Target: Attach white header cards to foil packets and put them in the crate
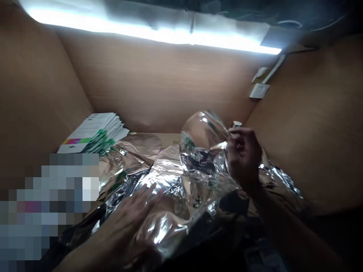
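Observation:
A heap of crumpled, mirror-like foil (167, 166) covers the work surface before me. My left hand (138, 206) lies on the foil with its fingers stretched out. At the right, my right hand (244, 153) pinches the edge of a rounded, shiny foil balloon (204, 130), raised above the heap. A small pale object (236, 124) shows just behind the right fingers; whether the hand holds it too, I cannot tell. More folded foil (280, 179) spreads to the right of my wrist. Shadow hides the near edge of the pile.
A fanned stack of printed white cards (93, 130) with green parts stands at the back left. Wooden panels (170, 83) enclose the back and sides. A bright tube light (159, 32) hangs overhead. A wall socket (259, 90) sits at the back right. A blurred-out patch covers the lower left.

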Demonstrator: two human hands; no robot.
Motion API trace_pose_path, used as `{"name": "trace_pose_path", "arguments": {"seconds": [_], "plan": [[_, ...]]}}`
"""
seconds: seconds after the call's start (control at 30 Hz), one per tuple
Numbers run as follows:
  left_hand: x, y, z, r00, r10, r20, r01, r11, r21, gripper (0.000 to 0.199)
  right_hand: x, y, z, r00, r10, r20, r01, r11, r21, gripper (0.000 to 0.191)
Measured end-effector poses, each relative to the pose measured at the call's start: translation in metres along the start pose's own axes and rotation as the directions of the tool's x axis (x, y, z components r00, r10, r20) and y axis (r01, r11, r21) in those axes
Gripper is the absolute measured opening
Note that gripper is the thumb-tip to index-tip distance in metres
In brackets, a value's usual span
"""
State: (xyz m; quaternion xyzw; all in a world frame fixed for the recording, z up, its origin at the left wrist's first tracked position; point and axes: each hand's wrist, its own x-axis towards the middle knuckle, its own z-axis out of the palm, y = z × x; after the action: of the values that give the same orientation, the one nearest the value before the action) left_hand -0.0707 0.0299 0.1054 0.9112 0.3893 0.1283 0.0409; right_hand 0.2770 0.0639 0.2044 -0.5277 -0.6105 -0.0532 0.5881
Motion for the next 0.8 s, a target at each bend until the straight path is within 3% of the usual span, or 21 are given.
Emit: {"name": "trace_pose_path", "arguments": {"seconds": [0.1, 0.17, 0.27, 0.33, 0.4, 0.47, 0.53, 0.6, 0.63, 0.7, 0.8], "plan": [[-0.006, 0.013, 0.043, 1.000, 0.022, 0.011, -0.023, 0.998, 0.066, 0.085, -0.065, 0.055, -0.042, 0.984, 0.063, -0.164, -0.097, 0.974, -0.205, 0.018], [-0.009, 0.020, 0.071, 0.999, -0.012, 0.050, 0.006, 0.992, 0.122, 0.069, -0.102, 0.093, -0.057, 0.957, 0.175, -0.231, -0.240, 0.926, -0.293, 0.025], [-0.019, 0.023, 0.107, 0.994, -0.074, 0.081, 0.060, 0.985, 0.160, 0.069, -0.137, 0.132, -0.072, 0.913, 0.368, -0.177, -0.401, 0.725, -0.561, 0.023], [-0.027, 0.022, 0.118, 0.990, -0.107, 0.095, 0.093, 0.985, 0.146, 0.064, -0.145, 0.142, -0.079, 0.869, 0.493, -0.048, -0.372, 0.585, -0.721, 0.022], [-0.030, 0.022, 0.117, 0.981, -0.153, 0.118, 0.142, 0.985, 0.096, 0.055, -0.144, 0.140, -0.084, 0.848, 0.527, 0.059, -0.274, 0.530, -0.802, 0.026], [-0.027, 0.023, 0.108, 0.960, -0.255, 0.118, 0.253, 0.967, 0.028, 0.050, -0.137, 0.130, -0.085, 0.889, 0.454, 0.067, -0.194, 0.505, -0.841, 0.032], [-0.020, 0.027, 0.096, 0.911, -0.397, 0.113, 0.403, 0.914, -0.040, 0.054, -0.129, 0.118, -0.083, 0.937, 0.348, 0.036, -0.158, 0.512, -0.844, 0.042], [-0.012, 0.031, 0.088, 0.842, -0.514, 0.161, 0.531, 0.842, -0.090, 0.054, -0.125, 0.113, -0.076, 0.953, 0.273, 0.127, -0.063, 0.591, -0.804, 0.053], [-0.009, 0.033, 0.086, 0.809, -0.551, 0.205, 0.577, 0.811, -0.098, 0.050, -0.126, 0.115, -0.071, 0.942, 0.253, 0.218, 0.007, 0.637, -0.771, 0.058], [-0.007, 0.036, 0.085, 0.767, -0.577, 0.280, 0.623, 0.775, -0.107, 0.037, -0.131, 0.128, -0.059, 0.873, 0.256, 0.414, 0.134, 0.691, -0.710, 0.064], [-0.010, 0.028, 0.089, 0.794, -0.550, 0.260, 0.604, 0.762, -0.234, 0.037, -0.140, 0.158, -0.037, 0.771, 0.328, 0.546, 0.199, 0.690, -0.696, 0.064]]}}
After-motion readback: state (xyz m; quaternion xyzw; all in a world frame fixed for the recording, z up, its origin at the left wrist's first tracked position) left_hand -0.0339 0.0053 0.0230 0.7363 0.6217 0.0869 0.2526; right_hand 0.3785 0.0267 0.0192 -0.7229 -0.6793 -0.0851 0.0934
